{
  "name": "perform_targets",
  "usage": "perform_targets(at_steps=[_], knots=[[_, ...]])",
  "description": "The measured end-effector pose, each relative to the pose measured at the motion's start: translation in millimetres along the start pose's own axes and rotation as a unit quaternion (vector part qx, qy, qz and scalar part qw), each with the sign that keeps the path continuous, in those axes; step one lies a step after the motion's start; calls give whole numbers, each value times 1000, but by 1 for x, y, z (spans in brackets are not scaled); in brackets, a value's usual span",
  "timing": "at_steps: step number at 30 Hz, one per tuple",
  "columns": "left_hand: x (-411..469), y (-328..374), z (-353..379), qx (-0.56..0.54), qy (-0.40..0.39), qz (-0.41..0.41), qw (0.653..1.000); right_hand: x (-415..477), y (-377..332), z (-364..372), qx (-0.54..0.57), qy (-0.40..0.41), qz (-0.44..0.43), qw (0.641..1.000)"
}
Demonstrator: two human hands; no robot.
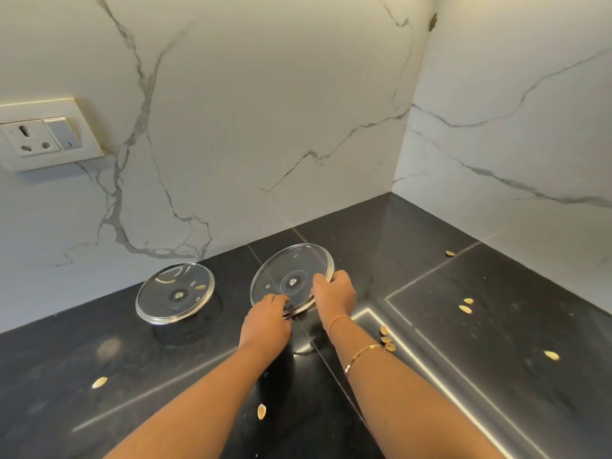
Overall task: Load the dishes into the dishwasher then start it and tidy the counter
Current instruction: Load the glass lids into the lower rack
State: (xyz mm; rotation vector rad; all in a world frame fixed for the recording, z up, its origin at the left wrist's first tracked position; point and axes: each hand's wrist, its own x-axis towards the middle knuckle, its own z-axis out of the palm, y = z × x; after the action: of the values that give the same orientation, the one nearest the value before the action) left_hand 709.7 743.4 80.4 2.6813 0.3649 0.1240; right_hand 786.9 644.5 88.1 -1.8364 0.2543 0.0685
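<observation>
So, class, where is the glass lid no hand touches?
In the head view, the free glass lid sits on the black counter, left of the held lid, near the marble wall.

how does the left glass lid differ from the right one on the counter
The right lid is gripped at its rim by the left hand and right hand; the left lid is untouched. The right lid looks tipped up; the left lid lies flatter on the counter. A nut shell sits on the left lid, none on the right lid. Both are round clear glass with metal rims.
</observation>
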Motion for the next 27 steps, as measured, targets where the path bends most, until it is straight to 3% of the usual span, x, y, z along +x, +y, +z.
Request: perform_targets(at_steps=[9,13,17,21,27], knots=[[-88,35,1,-19,21,181,983,-109,4,-93,-28,175,-12,984],[-177,43,-3,-53,33,305,950,-213,25,-137,-5,285,-3,958],[-264,44,4,-110,38,369,922,-303,49,-168,34,355,-5,934],[-333,57,0,-125,-30,348,929,-356,61,-196,45,360,7,932],[-452,88,-5,-138,-168,380,899,-464,103,-268,60,340,84,935]])
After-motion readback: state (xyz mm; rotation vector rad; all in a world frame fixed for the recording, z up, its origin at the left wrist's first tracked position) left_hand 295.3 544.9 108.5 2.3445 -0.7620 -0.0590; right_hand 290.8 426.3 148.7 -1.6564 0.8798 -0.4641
